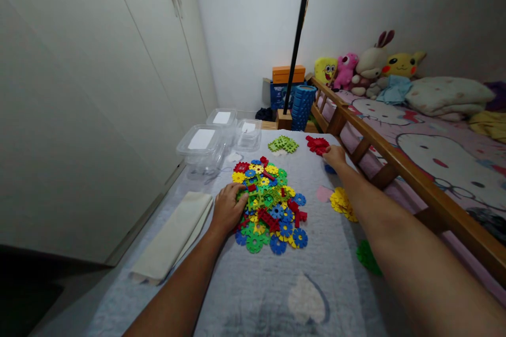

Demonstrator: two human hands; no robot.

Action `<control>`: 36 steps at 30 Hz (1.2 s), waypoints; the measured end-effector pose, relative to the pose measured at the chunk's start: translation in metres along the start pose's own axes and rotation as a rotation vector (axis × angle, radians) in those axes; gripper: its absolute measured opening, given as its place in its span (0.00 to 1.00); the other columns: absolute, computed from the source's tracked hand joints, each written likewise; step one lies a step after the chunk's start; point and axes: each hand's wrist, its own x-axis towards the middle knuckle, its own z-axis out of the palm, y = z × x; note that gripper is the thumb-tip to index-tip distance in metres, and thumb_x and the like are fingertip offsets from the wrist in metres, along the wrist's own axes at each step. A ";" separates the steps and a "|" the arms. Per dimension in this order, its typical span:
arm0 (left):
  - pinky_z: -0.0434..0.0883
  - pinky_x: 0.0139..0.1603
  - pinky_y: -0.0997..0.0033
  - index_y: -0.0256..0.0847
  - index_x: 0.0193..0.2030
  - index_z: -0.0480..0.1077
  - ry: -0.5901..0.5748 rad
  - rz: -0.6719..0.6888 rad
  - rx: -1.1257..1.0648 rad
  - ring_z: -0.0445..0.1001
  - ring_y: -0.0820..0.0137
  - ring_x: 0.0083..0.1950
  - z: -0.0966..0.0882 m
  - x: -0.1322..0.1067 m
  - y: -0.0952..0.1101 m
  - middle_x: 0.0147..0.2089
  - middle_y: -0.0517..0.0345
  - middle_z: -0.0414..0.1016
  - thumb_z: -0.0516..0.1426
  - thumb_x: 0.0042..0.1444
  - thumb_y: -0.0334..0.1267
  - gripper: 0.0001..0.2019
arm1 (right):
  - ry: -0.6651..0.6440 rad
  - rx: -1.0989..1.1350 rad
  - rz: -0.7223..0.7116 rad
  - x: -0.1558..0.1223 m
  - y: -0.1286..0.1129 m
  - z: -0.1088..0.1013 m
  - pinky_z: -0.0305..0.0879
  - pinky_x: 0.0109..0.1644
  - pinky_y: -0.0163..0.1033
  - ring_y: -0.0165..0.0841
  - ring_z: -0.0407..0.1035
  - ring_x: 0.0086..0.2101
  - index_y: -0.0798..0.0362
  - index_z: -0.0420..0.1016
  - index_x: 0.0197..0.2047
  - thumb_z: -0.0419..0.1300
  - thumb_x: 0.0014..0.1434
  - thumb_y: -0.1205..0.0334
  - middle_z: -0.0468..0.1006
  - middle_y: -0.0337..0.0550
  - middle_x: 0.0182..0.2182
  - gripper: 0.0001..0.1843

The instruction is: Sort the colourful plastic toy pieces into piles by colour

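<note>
Head view: bare left hand (pixel 228 205) and bare right hand (pixel 336 156) are standing well apart

A heap of mixed red, yellow, blue and green plastic pieces (pixel 277 212), many of them flower-shaped, is lying mid-way across the pale blue-grey cloth-covered surface (pixel 253 295). The left hand is resting against the heap's left side, fingers loosely curled, thumb set apart; a small red piece is showing by the fingertips, and I cannot tell whether it is being gripped. This placing is probably steadying the loose pieces.

Near the surface's far right corner, the right hand is touching a pile of red plastic pieces (pixel 316 143), its fingers drawn narrowly together; whether they are pinching one I cannot tell. Light green lattice pieces (pixel 283 144) are lying near the far edge, while partly hidden blue pieces (pixel 330 169), yellow flower-shaped pieces (pixel 343 203) and a green pile (pixel 367 258) are lining the right edge. Such spacing is apparently keeping the colours from mingling.

Clear plastic tubs with white labels (pixel 205 151) are standing toward the far left corner, labels upward, perhaps for easy reading. A folded cream cloth (pixel 174 237) is lying along the left edge, seemingly set aside from the pieces.
</note>
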 end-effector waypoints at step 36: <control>0.67 0.63 0.55 0.44 0.48 0.73 0.066 0.015 -0.102 0.72 0.59 0.58 0.000 0.003 -0.005 0.52 0.51 0.75 0.56 0.61 0.42 0.12 | -0.257 0.178 -0.410 -0.139 -0.145 0.013 0.63 0.45 0.37 0.37 0.70 0.41 0.53 0.79 0.35 0.60 0.54 0.70 0.79 0.48 0.38 0.07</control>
